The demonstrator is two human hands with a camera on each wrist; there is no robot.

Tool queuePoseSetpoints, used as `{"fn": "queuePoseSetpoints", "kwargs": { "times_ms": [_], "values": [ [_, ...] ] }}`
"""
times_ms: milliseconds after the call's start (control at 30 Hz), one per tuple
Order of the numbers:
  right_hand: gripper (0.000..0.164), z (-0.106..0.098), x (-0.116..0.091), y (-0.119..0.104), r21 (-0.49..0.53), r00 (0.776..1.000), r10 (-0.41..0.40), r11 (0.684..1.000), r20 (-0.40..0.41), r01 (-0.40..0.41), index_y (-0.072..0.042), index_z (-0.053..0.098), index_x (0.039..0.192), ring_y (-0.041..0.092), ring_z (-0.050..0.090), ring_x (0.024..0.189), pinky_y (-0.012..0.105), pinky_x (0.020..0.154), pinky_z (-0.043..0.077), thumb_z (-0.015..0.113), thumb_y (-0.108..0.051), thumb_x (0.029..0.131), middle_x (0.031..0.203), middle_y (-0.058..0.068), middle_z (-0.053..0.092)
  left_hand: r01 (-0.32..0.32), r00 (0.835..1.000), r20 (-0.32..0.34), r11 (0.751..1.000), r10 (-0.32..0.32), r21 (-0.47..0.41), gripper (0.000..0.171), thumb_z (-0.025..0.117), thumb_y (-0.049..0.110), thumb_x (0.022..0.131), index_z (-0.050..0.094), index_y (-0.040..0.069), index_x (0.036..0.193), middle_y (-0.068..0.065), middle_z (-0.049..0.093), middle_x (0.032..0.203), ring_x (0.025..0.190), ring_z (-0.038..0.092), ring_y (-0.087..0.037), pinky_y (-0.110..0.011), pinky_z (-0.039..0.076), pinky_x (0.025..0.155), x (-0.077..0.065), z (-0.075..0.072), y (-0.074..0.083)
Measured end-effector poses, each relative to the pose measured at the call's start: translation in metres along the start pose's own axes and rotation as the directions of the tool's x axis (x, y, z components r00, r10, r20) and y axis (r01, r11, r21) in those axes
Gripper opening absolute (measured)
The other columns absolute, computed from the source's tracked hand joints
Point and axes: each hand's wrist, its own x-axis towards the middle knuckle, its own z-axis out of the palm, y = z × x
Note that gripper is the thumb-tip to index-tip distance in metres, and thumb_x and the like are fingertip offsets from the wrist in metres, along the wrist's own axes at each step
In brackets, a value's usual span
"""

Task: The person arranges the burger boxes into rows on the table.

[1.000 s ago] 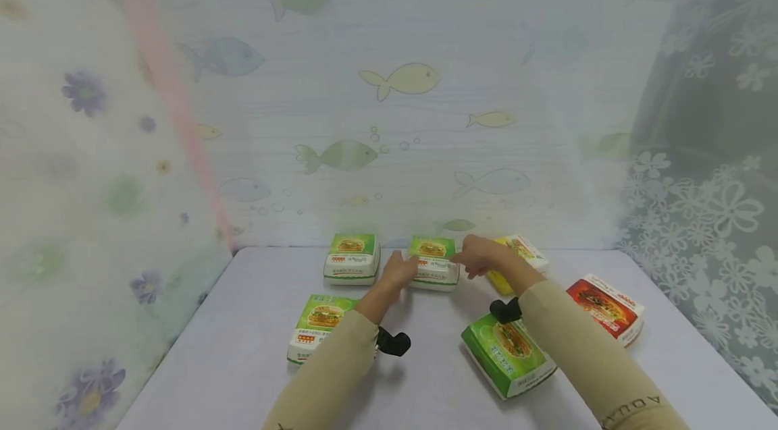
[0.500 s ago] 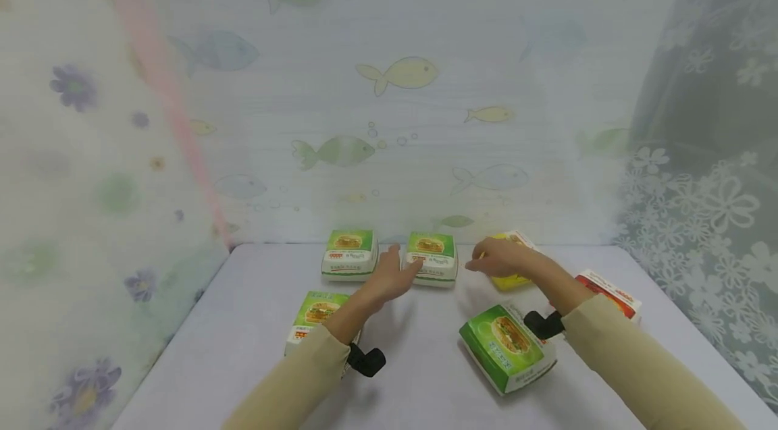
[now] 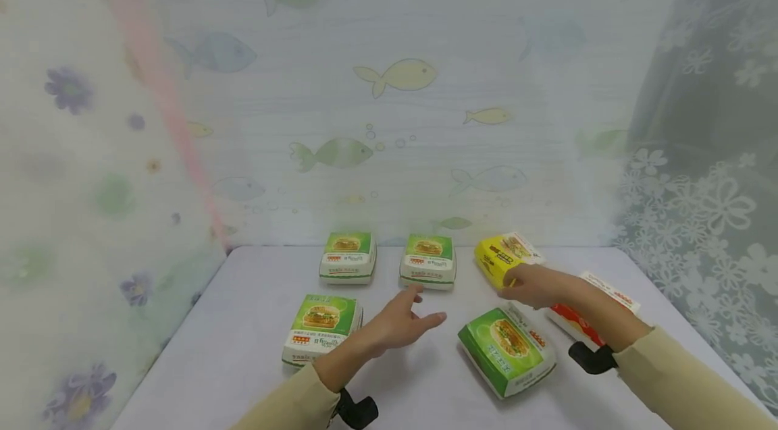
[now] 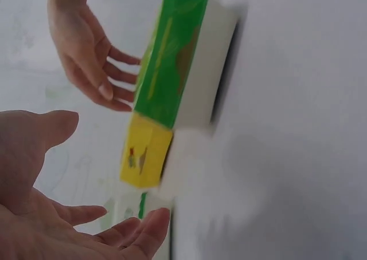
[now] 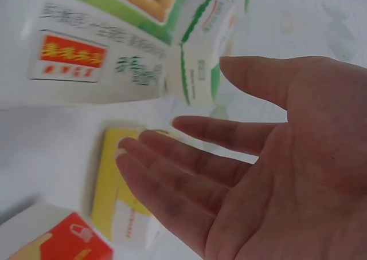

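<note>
My left hand [image 3: 398,322] hovers over the table, fingers spread and holding nothing. It hangs between the near left green burger box [image 3: 322,322] and the green-and-white burger box [image 3: 428,261] at the back middle. My right hand [image 3: 535,285] is above the table in front of the yellow burger box [image 3: 501,256], its fingers relaxed with nothing in them in the right wrist view. Below it lies a tilted green burger box [image 3: 507,349], turned at an angle. Behind my right forearm is a red burger box [image 3: 574,322], partly hidden.
Another green burger box [image 3: 348,258] stands at the back left. A white table [image 3: 243,349] bears all the boxes. A fish-patterned curtain [image 3: 389,113] hangs along the back, with a flowered curtain [image 3: 134,227] at the left and a lace-like one [image 3: 693,227] at the right.
Both hands have come away from the back middle green box. The left hand drew back toward me; the right moved rightward and nearer, over the gap by the yellow box.
</note>
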Motion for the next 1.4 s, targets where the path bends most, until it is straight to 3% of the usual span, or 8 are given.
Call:
{"fn": "queuePoseSetpoints", "kwargs": {
  "times_ms": [267,433,600,767,1000,1133,1400],
  "values": [
    [0.038,0.012,-0.009,0.015,0.107,1.000,0.010,0.994,0.029,-0.013,0.003,0.063,0.123,0.024,0.064,0.093,0.041,0.078,0.061,0.065,-0.028,0.102,0.105,0.009,0.067,0.026,0.993,0.118,0.992,-0.011,-0.126,0.072,0.074,0.036,0.095,0.040,0.005,0.151,-0.019,0.048,0.142,0.100,0.063,-0.023,-0.040,0.057,0.076,0.005,0.039,-0.001],
    [0.031,0.019,-0.011,0.019,0.127,0.999,-0.020,0.992,0.035,0.016,0.002,0.066,0.117,0.021,0.063,0.089,0.039,0.075,0.061,0.064,-0.025,0.102,0.102,0.007,0.066,0.072,0.990,0.130,0.980,-0.048,-0.186,0.071,0.076,0.037,0.094,0.042,0.005,0.148,-0.017,0.049,0.136,0.088,0.067,-0.023,-0.039,0.060,0.075,0.014,0.061,0.000],
    [0.025,0.027,-0.009,0.017,0.134,1.000,-0.017,0.991,0.024,0.013,0.000,0.067,0.113,0.019,0.062,0.087,0.036,0.072,0.060,0.064,-0.023,0.102,0.100,0.005,0.065,0.099,0.992,0.096,0.980,-0.084,-0.170,0.063,0.078,0.038,0.092,0.049,0.008,0.141,-0.014,0.054,0.128,0.084,0.065,-0.020,-0.039,0.059,0.076,0.020,0.072,0.002],
    [0.020,0.029,-0.008,0.015,0.145,1.000,0.024,0.989,0.009,-0.025,-0.004,0.068,0.108,0.018,0.061,0.087,0.038,0.072,0.061,0.065,-0.022,0.101,0.096,0.005,0.064,0.092,0.994,0.077,0.979,-0.079,-0.182,0.053,0.078,0.034,0.092,0.054,0.010,0.133,-0.012,0.056,0.122,0.085,0.066,-0.020,-0.038,0.059,0.075,0.021,0.074,0.004],
    [0.020,0.029,-0.009,0.016,0.155,1.000,0.026,0.987,0.016,-0.028,-0.004,0.069,0.111,0.019,0.062,0.088,0.040,0.072,0.061,0.065,-0.022,0.102,0.100,0.006,0.065,0.109,0.992,0.081,0.980,-0.097,-0.164,0.051,0.077,0.035,0.093,0.056,0.012,0.133,-0.010,0.058,0.121,0.087,0.065,-0.018,-0.037,0.059,0.076,0.021,0.073,0.006],
    [0.019,0.029,-0.010,0.017,0.179,0.999,0.024,0.983,0.033,-0.029,-0.004,0.068,0.108,0.020,0.063,0.087,0.040,0.072,0.062,0.063,-0.021,0.102,0.100,0.007,0.065,0.086,0.993,0.091,0.986,-0.073,-0.146,0.049,0.075,0.034,0.095,0.056,0.011,0.135,-0.012,0.059,0.126,0.087,0.067,-0.019,-0.037,0.060,0.075,0.021,0.069,0.004],
    [0.025,0.029,-0.022,0.015,0.135,0.994,0.064,0.988,0.083,-0.075,-0.002,0.068,0.110,0.022,0.067,0.076,0.037,0.068,0.062,0.062,-0.026,0.103,0.090,0.010,0.063,-0.014,0.999,0.042,0.996,0.018,-0.088,0.049,0.066,0.034,0.101,0.055,0.009,0.141,-0.013,0.057,0.140,0.107,0.065,-0.025,-0.037,0.061,0.075,0.032,0.052,-0.008]
  ]
}}
